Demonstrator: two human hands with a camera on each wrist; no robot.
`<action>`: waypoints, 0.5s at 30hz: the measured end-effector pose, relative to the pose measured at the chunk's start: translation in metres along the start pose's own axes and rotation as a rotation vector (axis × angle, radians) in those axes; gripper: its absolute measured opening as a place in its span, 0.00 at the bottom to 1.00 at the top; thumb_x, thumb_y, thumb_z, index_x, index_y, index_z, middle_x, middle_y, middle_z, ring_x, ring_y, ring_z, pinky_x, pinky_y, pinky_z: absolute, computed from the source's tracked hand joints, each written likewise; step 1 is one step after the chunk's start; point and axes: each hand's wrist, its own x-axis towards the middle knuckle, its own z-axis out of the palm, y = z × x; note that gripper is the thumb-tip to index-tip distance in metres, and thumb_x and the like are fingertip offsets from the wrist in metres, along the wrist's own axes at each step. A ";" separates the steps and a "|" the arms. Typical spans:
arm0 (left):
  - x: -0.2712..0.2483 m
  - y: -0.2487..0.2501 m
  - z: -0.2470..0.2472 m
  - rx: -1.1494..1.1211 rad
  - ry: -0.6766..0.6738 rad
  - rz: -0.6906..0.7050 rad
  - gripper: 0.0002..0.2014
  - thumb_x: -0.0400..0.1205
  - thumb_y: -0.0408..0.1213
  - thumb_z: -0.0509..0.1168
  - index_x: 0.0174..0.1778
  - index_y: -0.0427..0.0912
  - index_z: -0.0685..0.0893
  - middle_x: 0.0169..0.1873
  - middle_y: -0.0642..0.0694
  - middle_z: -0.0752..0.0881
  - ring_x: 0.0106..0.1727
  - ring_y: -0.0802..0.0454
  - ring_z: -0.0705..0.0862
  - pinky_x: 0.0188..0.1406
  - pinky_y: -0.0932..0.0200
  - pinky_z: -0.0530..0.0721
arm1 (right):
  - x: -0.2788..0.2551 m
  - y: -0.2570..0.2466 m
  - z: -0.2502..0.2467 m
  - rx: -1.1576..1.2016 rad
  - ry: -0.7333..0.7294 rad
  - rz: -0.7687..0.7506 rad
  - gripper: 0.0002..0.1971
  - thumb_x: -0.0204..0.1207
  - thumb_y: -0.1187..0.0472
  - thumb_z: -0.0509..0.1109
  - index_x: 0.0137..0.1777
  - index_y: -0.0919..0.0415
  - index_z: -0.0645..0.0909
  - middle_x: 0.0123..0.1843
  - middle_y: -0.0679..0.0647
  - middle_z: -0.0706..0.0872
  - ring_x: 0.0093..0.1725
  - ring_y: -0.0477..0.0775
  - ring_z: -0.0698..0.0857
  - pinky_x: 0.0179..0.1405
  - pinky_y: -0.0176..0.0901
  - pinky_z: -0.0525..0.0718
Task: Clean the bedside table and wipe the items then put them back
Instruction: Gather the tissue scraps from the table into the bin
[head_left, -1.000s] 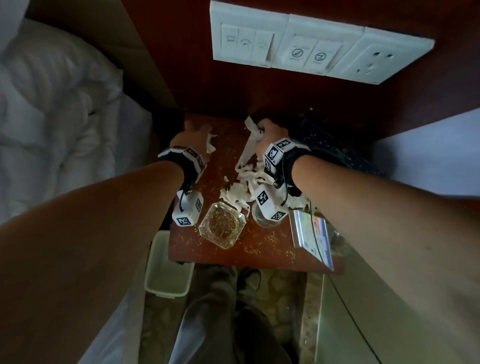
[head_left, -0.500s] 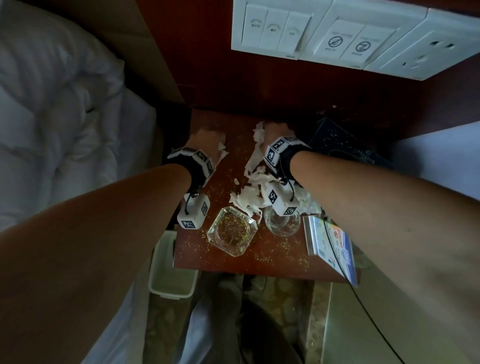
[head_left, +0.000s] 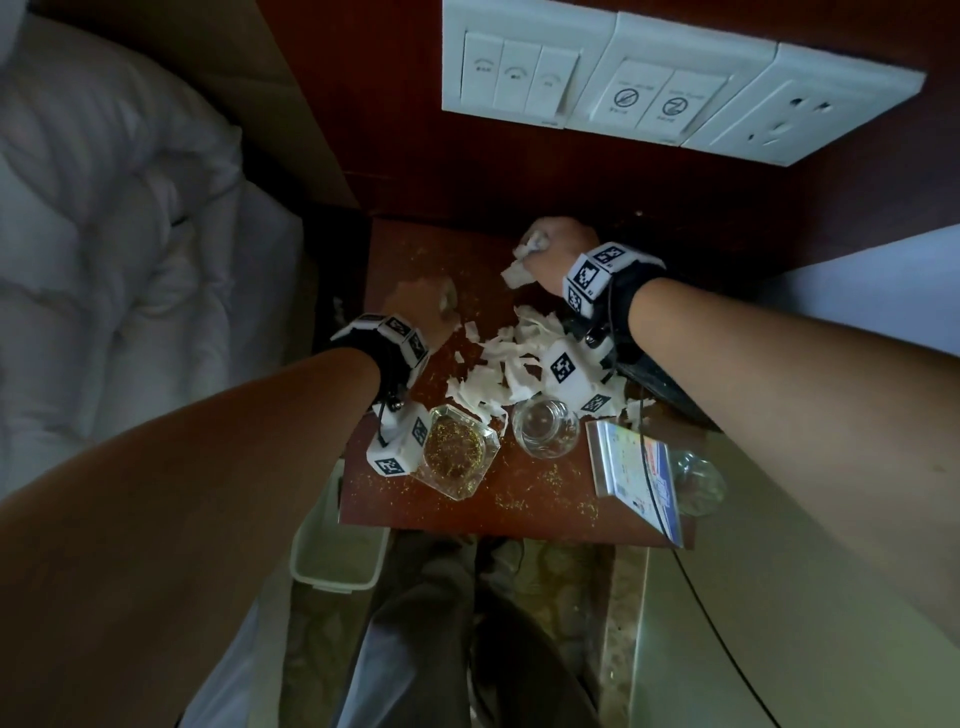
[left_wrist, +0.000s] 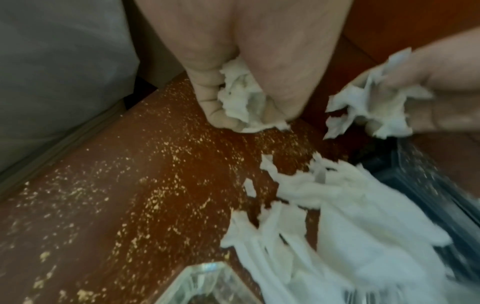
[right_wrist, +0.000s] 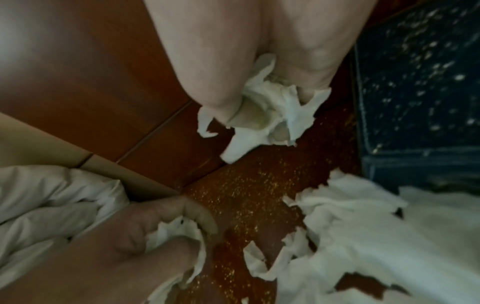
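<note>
left grip: left hand (head_left: 422, 309) had fingers curled tight round a wad of torn tissue (left_wrist: 242, 102), low over the back-left of the counter (head_left: 524, 496).
right grip: right hand (head_left: 558, 249) fisted round a second tissue wad (right_wrist: 275, 107), ragged ends hanging out, near the counter's rear edge.
loose tissue: pile of shreds (head_left: 511, 369) lay mid-counter between the two hands, partly over a dark tray (right_wrist: 420, 86) at the right.
handling, tissue: judged near weightless, soft, tears easily; better bunched in the fist than pinched by an edge. Small shreds likely to slip out.
crumbs: yellow grit (left_wrist: 161, 164) was scattered over most of the counter; too fine to pick up, judged to need sweeping.
handling, glassware: glass ashtray (head_left: 457, 452) full of the same grit, clear tumbler (head_left: 545, 427) beside it. Both judged hard, slick, breakable; take by the outer walls, keep the ashtray level.
other items: card stand (head_left: 636, 470) at front right, with what looked like a second glass (head_left: 696, 480) behind it.
bin: white bin (head_left: 337, 556) on the floor, front-left below the counter.
hidden: right forearm covered most of the tray; wrist cubes masked part of the shreds and the ashtray's left edge. Both wrist views were blurred. Tray contents unreadable.
</note>
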 end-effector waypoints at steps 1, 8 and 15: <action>-0.001 0.001 0.004 0.004 -0.023 0.020 0.11 0.84 0.41 0.66 0.60 0.43 0.81 0.49 0.46 0.83 0.48 0.49 0.80 0.42 0.57 0.76 | 0.000 0.003 -0.003 0.000 0.020 -0.028 0.10 0.81 0.56 0.68 0.55 0.60 0.84 0.54 0.56 0.85 0.54 0.56 0.84 0.46 0.43 0.80; 0.003 0.012 0.023 0.025 -0.162 0.100 0.33 0.73 0.56 0.76 0.72 0.50 0.74 0.62 0.45 0.82 0.57 0.45 0.82 0.50 0.55 0.79 | -0.003 0.014 -0.004 -0.312 -0.026 -0.098 0.19 0.78 0.66 0.68 0.69 0.62 0.77 0.66 0.62 0.80 0.61 0.65 0.83 0.49 0.46 0.80; 0.004 0.021 0.033 0.223 -0.279 0.191 0.36 0.69 0.54 0.79 0.73 0.49 0.76 0.65 0.44 0.84 0.61 0.40 0.85 0.60 0.46 0.84 | -0.013 0.017 0.022 -0.397 -0.163 -0.159 0.26 0.73 0.55 0.78 0.69 0.61 0.79 0.70 0.63 0.80 0.68 0.65 0.80 0.61 0.50 0.78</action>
